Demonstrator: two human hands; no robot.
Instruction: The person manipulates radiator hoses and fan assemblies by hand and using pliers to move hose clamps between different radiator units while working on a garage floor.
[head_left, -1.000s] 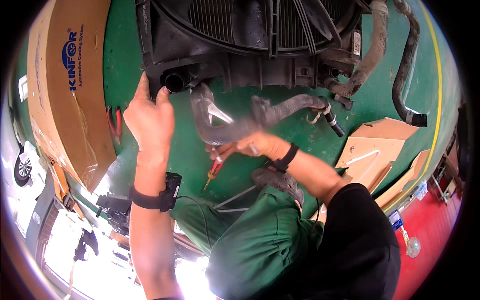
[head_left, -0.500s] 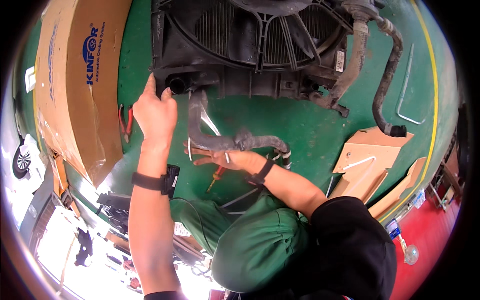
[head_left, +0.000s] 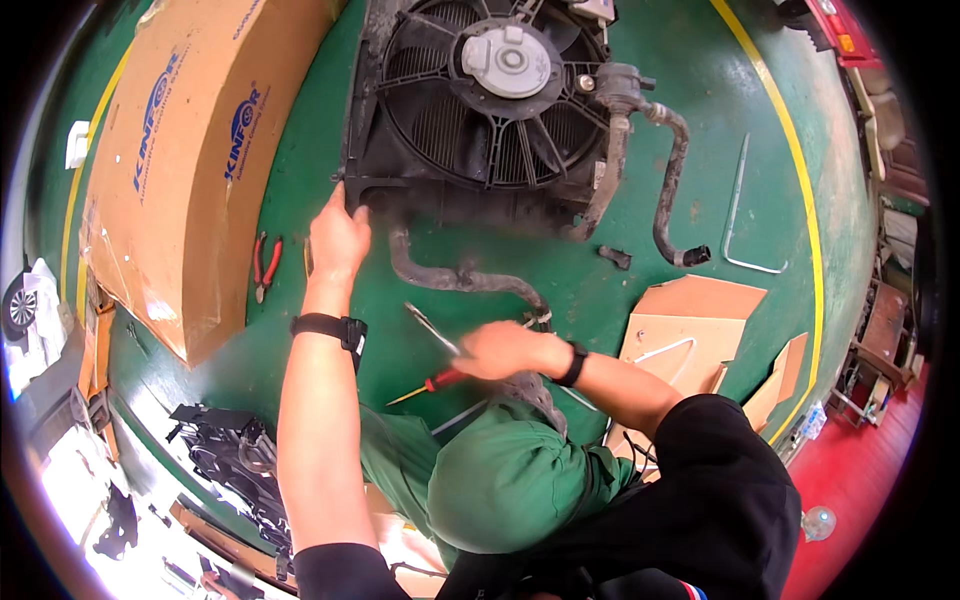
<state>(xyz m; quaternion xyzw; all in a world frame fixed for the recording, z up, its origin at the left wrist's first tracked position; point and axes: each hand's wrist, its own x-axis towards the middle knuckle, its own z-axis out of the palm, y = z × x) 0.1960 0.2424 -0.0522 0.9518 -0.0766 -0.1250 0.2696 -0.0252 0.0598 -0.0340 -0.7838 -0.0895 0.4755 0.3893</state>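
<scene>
My left hand (head_left: pixel 340 240) grips the near left corner of a dark radiator and fan assembly (head_left: pixel 510 60), index finger along its side and thumb in front. Below it a bent grey hose (head_left: pixel 470 280) lies on the green floor; blur hides whether its upper end touches the radiator. Nearer me, my right hand (head_left: pixel 508 350) is curled round one end of a slim silver metal tool (head_left: pixel 432 328), whose exact kind I cannot make out. Right beside those fingers lies a red-handled screwdriver (head_left: pixel 440 380), its tip pointing left.
A large cardboard box (head_left: pixel 180 200) stands left, with red-handled pliers (head_left: pixel 267 262) beside it. Two hoses hang off the assembly's right side, near a small dark piece (head_left: pixel 614 257). Further right are an L-shaped metal bar (head_left: pixel 738 210) and cut cardboard (head_left: pixel 690 310).
My right hand has drawn back from the hose toward the screwdriver, bringing the silver tool away from the hose. My left hand stays at the radiator's corner. The view has shifted, showing more of the fan.
</scene>
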